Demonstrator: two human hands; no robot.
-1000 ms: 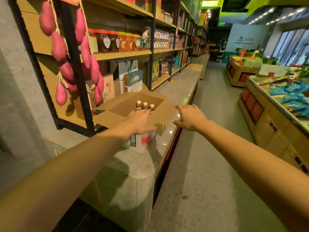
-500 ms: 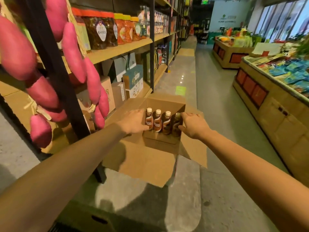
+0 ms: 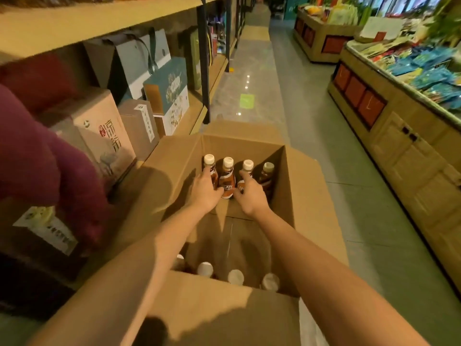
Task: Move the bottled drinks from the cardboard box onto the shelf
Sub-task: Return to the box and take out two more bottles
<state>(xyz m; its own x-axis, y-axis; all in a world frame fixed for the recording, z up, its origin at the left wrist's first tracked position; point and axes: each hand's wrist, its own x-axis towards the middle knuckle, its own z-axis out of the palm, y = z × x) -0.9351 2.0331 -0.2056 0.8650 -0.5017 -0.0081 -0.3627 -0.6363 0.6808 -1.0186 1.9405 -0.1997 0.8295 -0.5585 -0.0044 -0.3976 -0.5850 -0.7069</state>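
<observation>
- Now the left hand (image 3: 204,191) is curling its fingers round the leftmost brown bottled drink with a white cap (image 3: 209,161), with the thumb tucked against the label side.
- Beside it, the right hand (image 3: 249,194) is closing round the third brown white-capped bottle (image 3: 248,165). Its index finger is lying up the neck and its thumb is reaching toward the second brown bottle (image 3: 227,181) between the two hands.
- Both gripped bottles are standing upright in a row of four against the far wall of the open brown cardboard box (image 3: 311,196). The fourth, duller-capped bottle (image 3: 267,174) is going untouched.
- Four more pale caps (image 3: 235,277) are showing along the near wall of the box.
- By my judgement the pick-up step is underway, with nothing yet on the shelf from this pair.
- The next move is calling for a straight lift clear of the neighbouring bottles and the box walls, then a carry to the left.
- Left of the box, the wooden shelf with dark metal posts (image 3: 197,113) is carrying a kraft carton with a red seal (image 3: 104,131), a teal and white gift box (image 3: 169,96) and a grey paper bag (image 3: 139,58). Free room there may be tight.
- Blurred purple-red shapes (image 3: 37,158) are hanging nearer, left of the box.
- Right of the box, a grey-green tiled aisle (image 3: 299,121) is running past a wooden display counter (image 3: 399,151).
</observation>
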